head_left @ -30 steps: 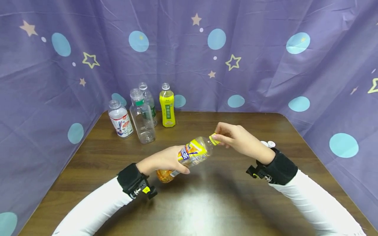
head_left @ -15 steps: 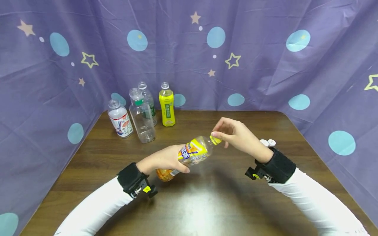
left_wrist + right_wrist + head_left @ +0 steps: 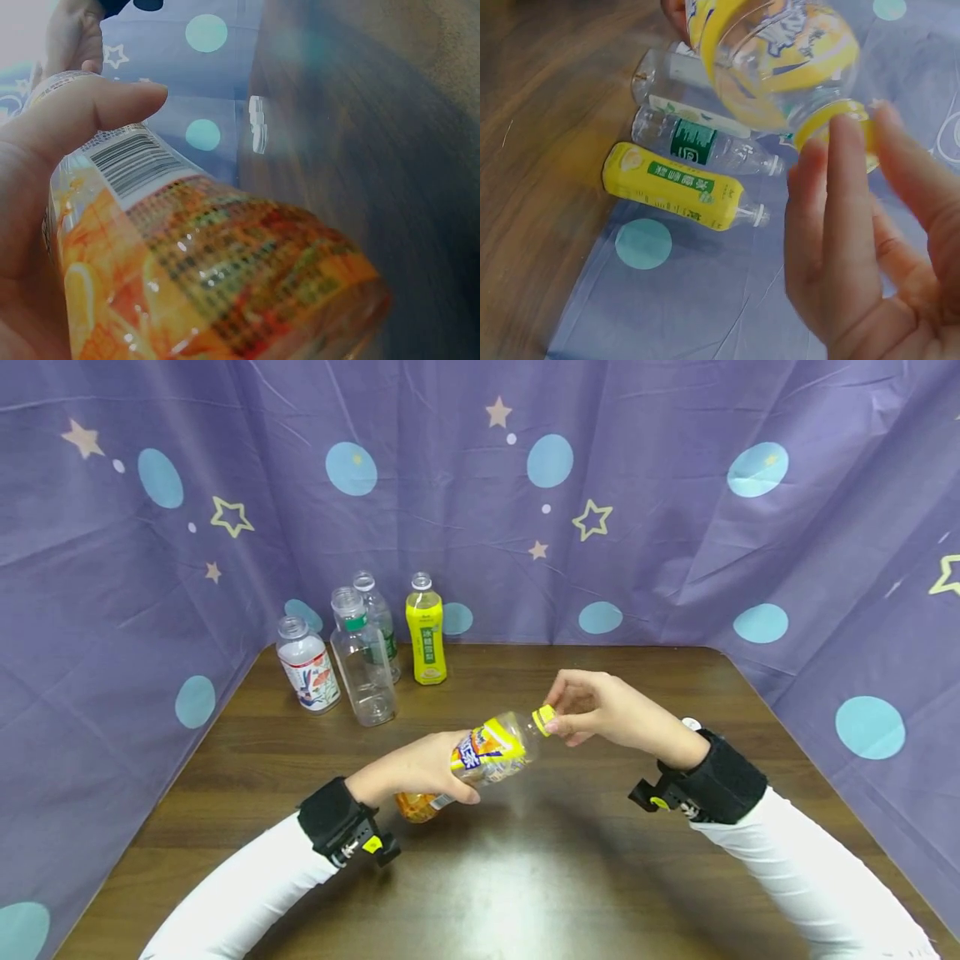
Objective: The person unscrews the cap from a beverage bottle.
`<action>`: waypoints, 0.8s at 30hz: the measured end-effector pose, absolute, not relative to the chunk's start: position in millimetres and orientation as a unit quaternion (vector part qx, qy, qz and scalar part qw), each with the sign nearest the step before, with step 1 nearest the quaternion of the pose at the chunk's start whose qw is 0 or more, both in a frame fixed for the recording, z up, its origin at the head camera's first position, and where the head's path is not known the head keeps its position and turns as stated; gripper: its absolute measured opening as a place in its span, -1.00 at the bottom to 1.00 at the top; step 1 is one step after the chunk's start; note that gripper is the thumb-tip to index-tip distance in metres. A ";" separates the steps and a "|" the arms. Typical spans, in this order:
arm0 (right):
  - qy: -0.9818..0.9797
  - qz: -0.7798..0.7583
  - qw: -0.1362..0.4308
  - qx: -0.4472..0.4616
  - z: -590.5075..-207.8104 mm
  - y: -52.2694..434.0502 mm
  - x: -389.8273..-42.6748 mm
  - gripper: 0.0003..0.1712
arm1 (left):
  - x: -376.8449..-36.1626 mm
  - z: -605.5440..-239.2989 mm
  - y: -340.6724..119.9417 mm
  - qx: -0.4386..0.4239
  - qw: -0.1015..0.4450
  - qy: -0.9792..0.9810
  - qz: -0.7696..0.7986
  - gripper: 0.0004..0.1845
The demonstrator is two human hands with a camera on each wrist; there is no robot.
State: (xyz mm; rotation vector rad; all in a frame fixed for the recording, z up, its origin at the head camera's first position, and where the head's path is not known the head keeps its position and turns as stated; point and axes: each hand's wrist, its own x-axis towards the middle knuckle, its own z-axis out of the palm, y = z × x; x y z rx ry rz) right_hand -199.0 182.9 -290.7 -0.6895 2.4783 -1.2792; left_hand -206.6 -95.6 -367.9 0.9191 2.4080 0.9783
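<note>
A clear plastic drink bottle (image 3: 491, 750) with a yellow and orange label lies tilted above the table, its neck up to the right. My left hand (image 3: 425, 766) grips it round the lower body, thumb on the near side beside the barcode (image 3: 142, 161). On the bottle's neck sits a yellow cap (image 3: 543, 720). My right hand (image 3: 611, 714) pinches this cap between thumb and fingers. The right wrist view shows the fingers (image 3: 847, 202) against the cap's side. Whether the cap is loose or still threaded cannot be made out.
Uncapped bottles stand at the back left: a white one (image 3: 309, 668), a clear square one (image 3: 363, 677), a clear one with a green label (image 3: 694, 141) and a yellow one (image 3: 426, 639). White caps (image 3: 257, 124) lie behind my right wrist. A purple curtain (image 3: 480, 527) borders the table.
My right hand's fingers have shifted their hold round the yellow cap, and its wrist has moved slightly right, hiding one white cap. The left hand and bottle stay nearly still.
</note>
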 end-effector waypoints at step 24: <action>0.849 -0.454 0.147 -0.225 -292.8 180.3 -200.9 -0.71 | -206.4 -367.0 -97.2 0.325 0.174 0.864 0.343 -0.38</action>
